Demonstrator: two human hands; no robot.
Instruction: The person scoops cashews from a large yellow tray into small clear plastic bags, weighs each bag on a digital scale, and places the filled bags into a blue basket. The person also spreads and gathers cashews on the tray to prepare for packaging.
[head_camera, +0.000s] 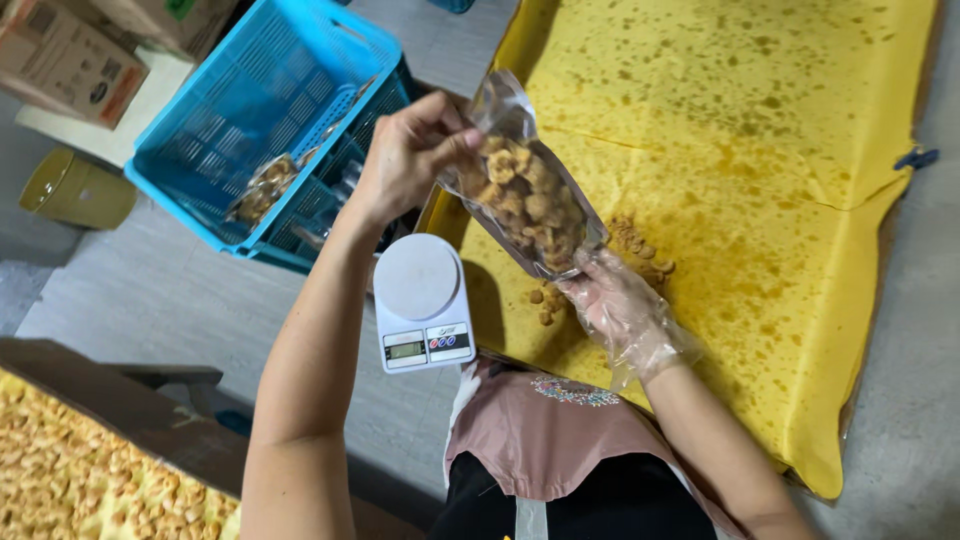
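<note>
Left hand: the left hand (405, 155) is bare, its fingers (455, 145) pinched shut on the upper edge of the clear bag (525, 195).
Right hand: the right hand (620, 310), in a thin clear glove, has its fingers closed under the bag's lower end.
Bag: held tilted above the yellow sheet (760, 150), filled with golden fried snack pieces.
Loose pieces: a small pile (640, 245) lies on the sheet beside the bag.
Scale: a white kitchen scale (420, 300) stands just left of the sheet.
Crate: a blue crate (270, 90) sits behind the left hand.

Scale (421, 300) between crate (262, 110) and tray (800, 200)
</note>
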